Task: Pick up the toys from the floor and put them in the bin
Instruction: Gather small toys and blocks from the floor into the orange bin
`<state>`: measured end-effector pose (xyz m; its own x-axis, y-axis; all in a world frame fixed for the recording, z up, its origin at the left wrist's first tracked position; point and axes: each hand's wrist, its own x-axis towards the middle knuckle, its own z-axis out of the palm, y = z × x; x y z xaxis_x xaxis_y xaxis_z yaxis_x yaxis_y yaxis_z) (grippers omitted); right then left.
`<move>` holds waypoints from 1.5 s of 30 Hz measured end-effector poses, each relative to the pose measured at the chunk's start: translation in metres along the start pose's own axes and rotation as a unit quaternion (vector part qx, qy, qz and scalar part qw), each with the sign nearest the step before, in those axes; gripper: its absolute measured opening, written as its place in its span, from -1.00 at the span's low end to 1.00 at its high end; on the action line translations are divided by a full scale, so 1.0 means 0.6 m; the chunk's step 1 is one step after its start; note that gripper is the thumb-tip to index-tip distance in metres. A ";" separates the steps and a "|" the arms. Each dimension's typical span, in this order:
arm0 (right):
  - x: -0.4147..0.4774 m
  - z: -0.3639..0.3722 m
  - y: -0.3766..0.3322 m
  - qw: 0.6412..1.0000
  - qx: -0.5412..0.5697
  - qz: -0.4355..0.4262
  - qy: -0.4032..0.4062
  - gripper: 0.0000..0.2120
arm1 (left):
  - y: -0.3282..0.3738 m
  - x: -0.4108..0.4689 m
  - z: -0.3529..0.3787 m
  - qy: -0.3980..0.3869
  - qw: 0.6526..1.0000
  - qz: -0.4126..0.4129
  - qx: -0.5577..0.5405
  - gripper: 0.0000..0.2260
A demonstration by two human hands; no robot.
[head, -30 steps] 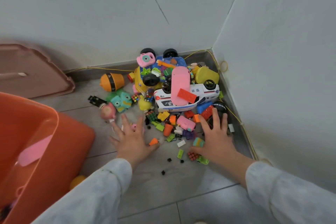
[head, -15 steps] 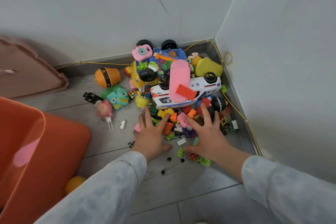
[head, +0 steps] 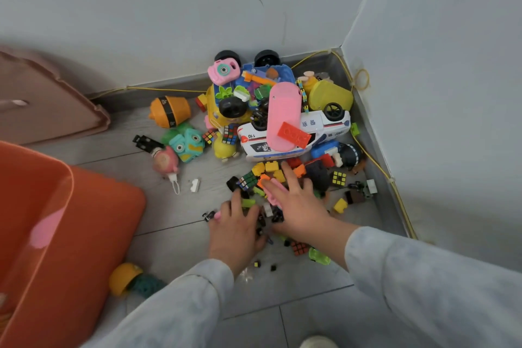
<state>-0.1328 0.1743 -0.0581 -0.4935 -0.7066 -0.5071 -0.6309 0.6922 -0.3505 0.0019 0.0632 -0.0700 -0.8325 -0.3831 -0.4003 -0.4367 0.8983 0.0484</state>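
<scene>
Hands first: I see the right hand [head: 299, 206] spread flat and the left hand [head: 236, 230] curled, neither visibly holding anything, over small blocks [head: 271, 171] at centre frame. Orange bin [head: 70, 234], lower left. Toy police car [head: 293, 133], centre. Pink camera [head: 223, 70], above it.

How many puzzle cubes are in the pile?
5 cubes: two left of the white car, one above the left hand, one near the right wall, one by the right wrist. Others possibly buried.
</scene>
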 end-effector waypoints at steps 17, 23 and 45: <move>-0.001 0.013 -0.030 0.996 -0.068 -0.058 0.002 -0.50 | -0.081 -0.071 0.009 0.012 0.981 -0.035 -0.190 -0.85; 0.013 0.014 -0.065 0.989 -0.129 -0.071 -0.004 -0.38 | -0.110 -0.101 0.012 0.078 0.975 -0.050 -0.203 -0.79; 0.015 0.026 -0.049 0.991 -0.083 -0.104 0.020 0.07 | -0.127 -0.098 0.048 -0.030 0.999 0.019 -0.027 0.06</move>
<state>-0.1094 0.1499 -0.0646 -0.3645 -0.8387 -0.4046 -0.8092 0.5002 -0.3081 0.0942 0.0233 -0.0766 -0.8275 -0.3337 -0.4515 -0.4245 0.8982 0.1141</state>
